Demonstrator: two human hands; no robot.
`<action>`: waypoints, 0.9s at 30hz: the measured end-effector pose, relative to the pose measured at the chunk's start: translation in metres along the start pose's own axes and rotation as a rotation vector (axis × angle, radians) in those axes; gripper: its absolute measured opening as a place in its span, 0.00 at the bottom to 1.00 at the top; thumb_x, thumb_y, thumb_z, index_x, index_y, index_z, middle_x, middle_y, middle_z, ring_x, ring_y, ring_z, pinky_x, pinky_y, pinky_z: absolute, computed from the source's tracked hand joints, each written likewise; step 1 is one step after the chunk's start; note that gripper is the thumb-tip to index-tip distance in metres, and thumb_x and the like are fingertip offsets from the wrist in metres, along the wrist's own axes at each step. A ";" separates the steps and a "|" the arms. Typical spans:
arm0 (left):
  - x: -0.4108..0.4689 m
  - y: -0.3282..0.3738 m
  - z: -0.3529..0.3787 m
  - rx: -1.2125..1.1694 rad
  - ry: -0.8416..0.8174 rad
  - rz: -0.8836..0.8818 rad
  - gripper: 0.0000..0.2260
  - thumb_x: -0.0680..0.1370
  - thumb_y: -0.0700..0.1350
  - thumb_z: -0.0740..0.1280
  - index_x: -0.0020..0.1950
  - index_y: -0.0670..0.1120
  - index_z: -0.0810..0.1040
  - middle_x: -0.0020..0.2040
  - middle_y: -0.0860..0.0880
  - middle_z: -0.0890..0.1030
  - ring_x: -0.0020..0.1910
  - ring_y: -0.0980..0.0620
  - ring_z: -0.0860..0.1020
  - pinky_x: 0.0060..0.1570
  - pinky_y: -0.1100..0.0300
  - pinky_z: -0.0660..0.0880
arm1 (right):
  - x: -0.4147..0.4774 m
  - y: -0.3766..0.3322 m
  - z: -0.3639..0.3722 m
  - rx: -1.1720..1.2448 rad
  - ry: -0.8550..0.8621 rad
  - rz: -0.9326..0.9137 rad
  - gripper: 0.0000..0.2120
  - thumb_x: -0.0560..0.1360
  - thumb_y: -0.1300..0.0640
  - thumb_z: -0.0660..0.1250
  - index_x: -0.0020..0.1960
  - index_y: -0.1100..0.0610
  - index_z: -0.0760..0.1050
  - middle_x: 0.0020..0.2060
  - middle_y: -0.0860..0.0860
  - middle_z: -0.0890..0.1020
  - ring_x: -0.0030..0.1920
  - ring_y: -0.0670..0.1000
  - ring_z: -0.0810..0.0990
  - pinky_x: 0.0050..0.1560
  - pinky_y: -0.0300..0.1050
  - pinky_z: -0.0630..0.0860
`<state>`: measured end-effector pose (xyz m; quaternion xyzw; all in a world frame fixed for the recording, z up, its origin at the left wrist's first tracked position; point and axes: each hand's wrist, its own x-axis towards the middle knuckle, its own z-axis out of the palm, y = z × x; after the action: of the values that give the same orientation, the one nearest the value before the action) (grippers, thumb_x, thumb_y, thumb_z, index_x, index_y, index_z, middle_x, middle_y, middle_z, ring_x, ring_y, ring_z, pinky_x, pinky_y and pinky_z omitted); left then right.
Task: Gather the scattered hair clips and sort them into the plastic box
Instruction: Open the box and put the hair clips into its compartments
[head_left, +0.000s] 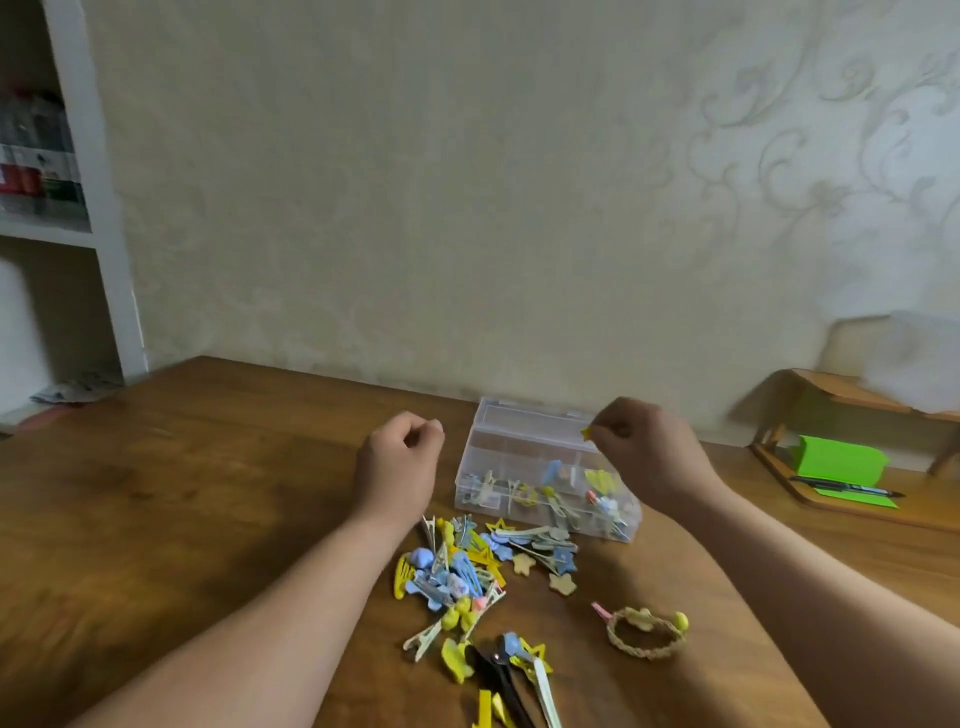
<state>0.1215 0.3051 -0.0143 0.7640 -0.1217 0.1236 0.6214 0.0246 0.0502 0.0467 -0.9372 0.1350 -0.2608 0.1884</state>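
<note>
From my remote seat I see the right hand (644, 452) pinching a small yellow clip (588, 432) above the far right corner of the plastic box (467, 500). The box is open and stands near the far edge of the table (208, 467), with several clips already inside. The left hand (400, 462) is clenched just beside the box's left side, and I see nothing in it. The pile of hair clips (457, 566) lies between the box and the near edge. A braided ring (644, 635) lies to the right of the pile.

Single head view, looking forward and down — near the table (208, 467)
</note>
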 end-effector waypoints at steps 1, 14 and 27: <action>0.004 -0.004 -0.001 -0.030 0.012 -0.021 0.13 0.83 0.48 0.67 0.40 0.46 0.80 0.34 0.46 0.80 0.34 0.49 0.74 0.36 0.55 0.69 | 0.007 0.000 0.002 0.002 -0.029 0.011 0.04 0.79 0.52 0.70 0.50 0.49 0.84 0.42 0.44 0.86 0.40 0.46 0.82 0.40 0.44 0.79; 0.009 -0.007 0.000 -0.061 -0.005 -0.049 0.13 0.84 0.46 0.66 0.45 0.40 0.83 0.43 0.37 0.83 0.38 0.48 0.76 0.39 0.55 0.70 | 0.042 -0.012 0.032 -0.059 -0.343 0.222 0.07 0.74 0.55 0.77 0.49 0.59 0.89 0.34 0.50 0.85 0.33 0.50 0.80 0.31 0.38 0.72; 0.002 0.001 -0.001 -0.021 -0.005 -0.044 0.13 0.83 0.46 0.66 0.45 0.39 0.83 0.43 0.37 0.84 0.39 0.48 0.77 0.40 0.55 0.72 | 0.010 -0.024 0.009 0.034 -0.170 0.170 0.09 0.79 0.54 0.71 0.50 0.57 0.88 0.37 0.52 0.86 0.33 0.52 0.80 0.35 0.45 0.77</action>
<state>0.1230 0.3061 -0.0119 0.7603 -0.1078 0.1070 0.6316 0.0417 0.0707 0.0545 -0.9377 0.1932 -0.1657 0.2364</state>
